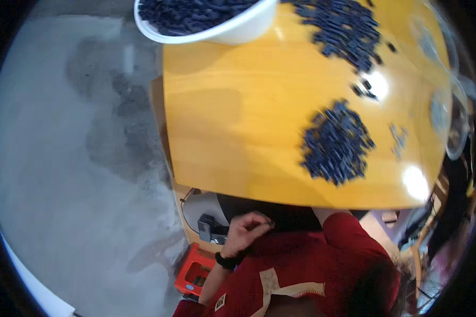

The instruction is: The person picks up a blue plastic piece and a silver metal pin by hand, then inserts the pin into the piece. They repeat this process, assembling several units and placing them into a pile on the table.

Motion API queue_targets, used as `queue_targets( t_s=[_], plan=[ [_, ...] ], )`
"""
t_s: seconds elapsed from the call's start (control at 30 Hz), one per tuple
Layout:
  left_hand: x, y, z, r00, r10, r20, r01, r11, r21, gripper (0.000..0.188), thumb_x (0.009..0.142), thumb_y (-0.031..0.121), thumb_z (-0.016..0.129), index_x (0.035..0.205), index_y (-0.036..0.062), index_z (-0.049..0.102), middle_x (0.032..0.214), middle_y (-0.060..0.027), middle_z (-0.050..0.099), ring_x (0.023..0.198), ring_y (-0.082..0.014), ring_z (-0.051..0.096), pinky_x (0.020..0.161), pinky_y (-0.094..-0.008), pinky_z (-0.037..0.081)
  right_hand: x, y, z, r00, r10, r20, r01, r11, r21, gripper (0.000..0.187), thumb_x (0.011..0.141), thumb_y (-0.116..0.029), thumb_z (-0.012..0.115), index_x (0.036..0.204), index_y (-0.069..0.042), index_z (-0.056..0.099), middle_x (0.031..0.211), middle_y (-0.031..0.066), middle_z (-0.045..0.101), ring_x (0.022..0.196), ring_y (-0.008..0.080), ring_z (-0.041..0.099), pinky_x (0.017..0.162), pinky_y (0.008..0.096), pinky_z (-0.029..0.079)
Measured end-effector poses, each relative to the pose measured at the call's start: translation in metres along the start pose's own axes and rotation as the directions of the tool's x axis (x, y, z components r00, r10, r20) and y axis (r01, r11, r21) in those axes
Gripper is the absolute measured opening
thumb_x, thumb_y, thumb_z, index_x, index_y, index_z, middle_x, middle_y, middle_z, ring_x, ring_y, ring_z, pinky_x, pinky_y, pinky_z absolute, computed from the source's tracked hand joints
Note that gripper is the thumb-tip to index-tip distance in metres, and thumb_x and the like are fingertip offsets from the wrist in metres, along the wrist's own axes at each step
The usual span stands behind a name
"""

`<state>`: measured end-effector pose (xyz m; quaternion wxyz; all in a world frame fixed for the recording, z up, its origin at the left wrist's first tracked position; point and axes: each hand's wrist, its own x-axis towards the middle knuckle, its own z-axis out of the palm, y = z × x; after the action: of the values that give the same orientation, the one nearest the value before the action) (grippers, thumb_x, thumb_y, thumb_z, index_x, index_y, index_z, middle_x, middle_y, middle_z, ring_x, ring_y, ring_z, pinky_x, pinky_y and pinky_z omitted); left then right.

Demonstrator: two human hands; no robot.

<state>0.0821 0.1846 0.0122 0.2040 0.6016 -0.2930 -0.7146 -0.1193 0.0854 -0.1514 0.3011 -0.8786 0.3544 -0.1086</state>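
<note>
My left hand (247,231), with a black band on its wrist, is over my lap just in front of the table's near edge. Its thumb and fingers are pinched together, and a tiny dark spot shows at their tips, too small to name. My right forearm (326,214) comes out of a red sleeve and goes under the table edge, which hides the right hand. On the yellow table (238,132) above it lies a heap of small dark pieces (337,145). A few small light metal-looking pieces (399,140) lie to the right of the heap.
A white tub (217,36) full of dark pieces stands at the far left. More dark pieces (344,31) spread across the far table, a few loose ones (365,89) nearer. Clear bags or containers (439,111) line the right edge. A red stool (195,268) is at my left.
</note>
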Motion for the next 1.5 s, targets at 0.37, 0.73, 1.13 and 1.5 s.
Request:
queue_targets(
  t_s=[0.37, 0.73, 1.13, 1.5],
  plan=[
    [0.019, 0.06, 0.033, 0.784, 0.62, 0.008, -0.607, 0.771, -0.191, 0.016, 0.079, -0.017, 0.063, 0.088, -0.0042, 0.061, 0.09, -0.0141, 0.066, 0.084, -0.0204, 0.067, 0.078, -0.0329, 0.056, -0.03, -0.052, -0.08, 0.974, 0.226, 0.02, -0.224, 0.973, -0.059, 0.032, 0.088, -0.015, 0.051, 0.114, 0.0, 0.062, 0.098, 0.0171, 0.069, 0.098, 0.0345, 0.064, 0.089, 0.0454, 0.047],
    [0.06, 0.093, 0.067, 0.694, 0.692, -0.2, -0.707, 0.707, -0.008, 0.009, 0.088, -0.005, 0.064, 0.097, -0.0027, 0.061, 0.088, -0.0136, 0.069, 0.076, -0.0176, 0.068, 0.072, -0.0299, 0.056, -0.079, -0.057, -0.219, 0.539, 0.524, -0.659, -0.386, 0.849, 0.36, 0.01, 0.085, -0.009, 0.066, 0.092, -0.003, 0.066, 0.08, 0.0145, 0.063, 0.07, 0.0311, 0.063, 0.064, 0.0387, 0.051],
    [0.073, 0.103, 0.084, 0.757, 0.649, -0.071, -0.647, 0.733, -0.21, 0.013, 0.092, 0.0, 0.061, 0.105, -0.0029, 0.061, 0.094, -0.018, 0.071, 0.08, -0.0236, 0.07, 0.073, -0.037, 0.057, -0.065, -0.03, -0.204, 0.527, 0.561, -0.638, -0.333, 0.827, 0.452, 0.009, 0.084, -0.005, 0.067, 0.092, -0.002, 0.069, 0.08, 0.0146, 0.064, 0.071, 0.0289, 0.064, 0.064, 0.0357, 0.051],
    [0.055, 0.106, 0.093, 0.764, 0.641, 0.069, -0.585, 0.734, -0.344, 0.014, 0.09, -0.003, 0.063, 0.103, -0.0022, 0.064, 0.094, -0.0149, 0.07, 0.082, -0.0218, 0.069, 0.073, -0.0342, 0.057, -0.085, -0.092, -0.195, 0.685, 0.597, -0.417, 0.172, 0.424, 0.889, 0.012, 0.088, -0.007, 0.071, 0.098, -0.001, 0.07, 0.09, 0.0019, 0.068, 0.08, 0.0077, 0.063, 0.071, 0.0219, 0.051]
  ],
)
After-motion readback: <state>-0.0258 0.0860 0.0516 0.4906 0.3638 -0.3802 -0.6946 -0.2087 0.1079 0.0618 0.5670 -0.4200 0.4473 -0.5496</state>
